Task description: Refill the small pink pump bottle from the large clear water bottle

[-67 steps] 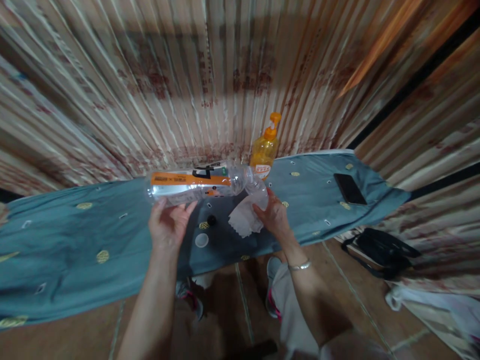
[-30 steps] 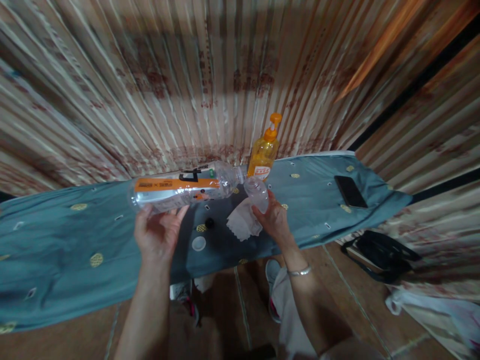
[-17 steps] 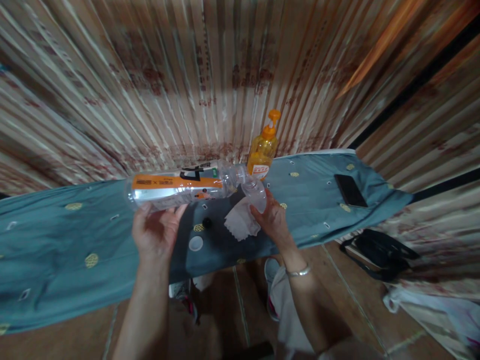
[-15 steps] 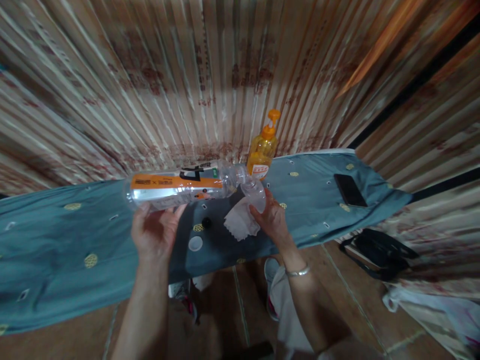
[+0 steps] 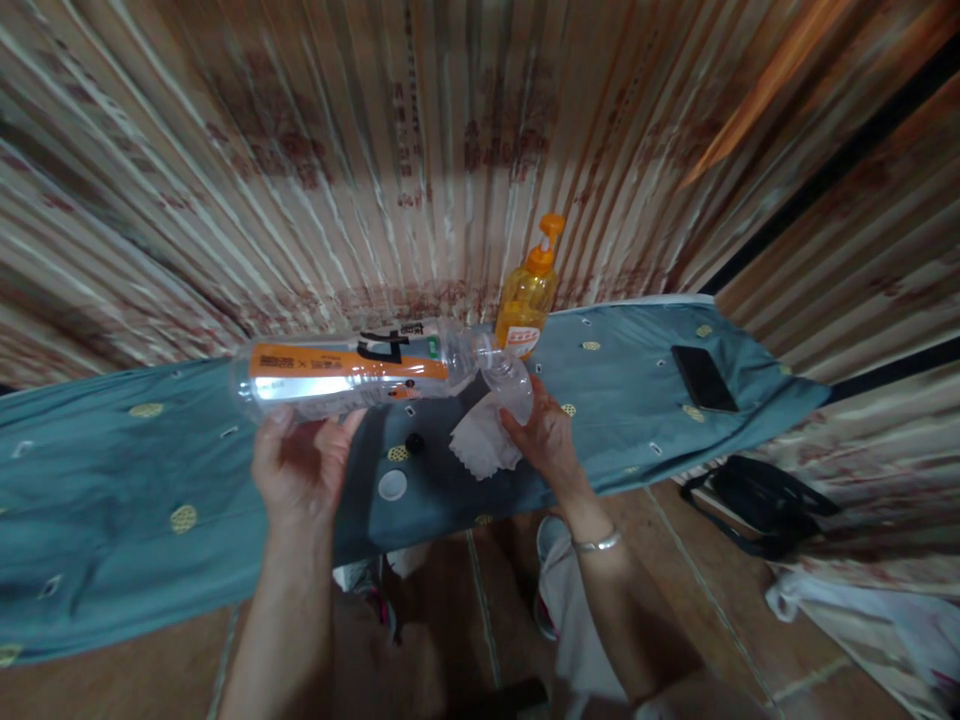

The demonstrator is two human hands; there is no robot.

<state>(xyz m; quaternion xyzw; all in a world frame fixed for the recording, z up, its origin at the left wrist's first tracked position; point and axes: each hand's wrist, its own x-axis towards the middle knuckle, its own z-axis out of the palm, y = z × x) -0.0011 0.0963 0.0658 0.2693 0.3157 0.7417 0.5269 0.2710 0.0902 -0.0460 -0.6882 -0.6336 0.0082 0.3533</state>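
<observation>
A clear plastic bottle (image 5: pixel 345 372) with an orange and silver label lies sideways in the air, its neck pointing right. My left hand (image 5: pixel 304 455) grips it from below near its base. At the bottle's mouth is a small translucent plastic cup (image 5: pixel 510 385), tilted, held by my right hand (image 5: pixel 546 430). Whether mouth and cup touch, I cannot tell. Beneath the cup, a whitish scalloped cloth or tissue (image 5: pixel 486 440) rests on the table. A black cap (image 5: pixel 414 443) and a round white lid (image 5: pixel 392 485) lie between my hands.
An orange pump bottle (image 5: pixel 527 305) stands behind the cup. A black phone (image 5: pixel 703 378) lies at the right on the teal tablecloth (image 5: pixel 615 400). Below on the tiled floor is a black bag (image 5: pixel 765 500). A pleated curtain (image 5: pixel 337 150) hangs behind the table.
My left hand and the bottle's base have shifted slightly left and down. The cup and my right hand stay nearly where they were.
</observation>
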